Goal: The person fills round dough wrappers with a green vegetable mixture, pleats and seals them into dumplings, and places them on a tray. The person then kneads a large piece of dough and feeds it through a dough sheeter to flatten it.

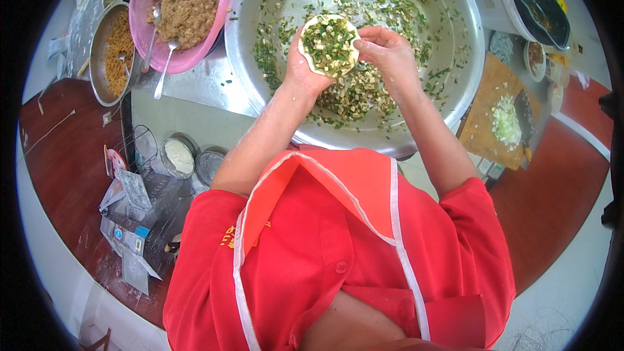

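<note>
My left hand [306,66] holds a round dough wrapper [303,51] on its palm and fingers. On the wrapper lies a mound of filling [329,45], chopped green leaves with small pale cubes. My right hand [387,53] pinches the wrapper's right edge between thumb and fingers. Both hands are above a large metal basin [234,53], in which loose filling of the same kind [358,95] is spread over the bottom and partly up the wall.
At the left stand a pink plastic basket [168,66] of brown filling with spoons and a metal bowl [97,70] of orange-brown crumbly food. At the right, a wooden cutting board [480,122] bears chopped pale vegetable [507,119] and a knife [524,114]. A flour container [179,156] is lower left.
</note>
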`<state>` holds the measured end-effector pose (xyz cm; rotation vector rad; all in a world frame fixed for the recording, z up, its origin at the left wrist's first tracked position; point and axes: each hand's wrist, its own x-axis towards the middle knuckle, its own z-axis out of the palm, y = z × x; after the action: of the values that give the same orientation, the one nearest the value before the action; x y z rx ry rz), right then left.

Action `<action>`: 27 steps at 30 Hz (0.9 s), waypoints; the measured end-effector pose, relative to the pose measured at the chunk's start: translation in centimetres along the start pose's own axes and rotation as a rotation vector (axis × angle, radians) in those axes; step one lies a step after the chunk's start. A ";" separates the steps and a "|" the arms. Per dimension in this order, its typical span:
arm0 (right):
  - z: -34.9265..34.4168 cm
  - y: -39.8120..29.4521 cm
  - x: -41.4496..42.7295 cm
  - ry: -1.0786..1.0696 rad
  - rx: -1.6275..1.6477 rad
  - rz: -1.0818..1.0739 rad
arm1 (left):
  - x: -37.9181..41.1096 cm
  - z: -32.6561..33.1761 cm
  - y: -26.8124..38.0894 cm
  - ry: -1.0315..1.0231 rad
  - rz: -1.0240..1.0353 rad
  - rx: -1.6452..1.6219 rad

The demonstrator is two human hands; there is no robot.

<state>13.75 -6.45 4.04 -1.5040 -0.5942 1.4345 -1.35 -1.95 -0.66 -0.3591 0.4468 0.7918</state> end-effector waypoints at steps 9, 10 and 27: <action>-0.1 -0.9 -0.1 0.009 -0.316 -0.186 | -0.2 0.4 -0.1 -0.001 -0.029 0.053; -0.6 -0.9 0.7 -0.037 -0.181 -0.103 | -0.2 0.3 -0.1 -0.014 -0.046 0.040; -1.1 -2.5 0.1 -0.093 -0.629 -0.564 | -0.1 0.6 0.1 -0.024 -0.142 0.126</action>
<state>15.40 -5.58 6.02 -1.5506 -1.4962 0.9108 -1.31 -1.63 -0.10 -0.2605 0.4415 0.6256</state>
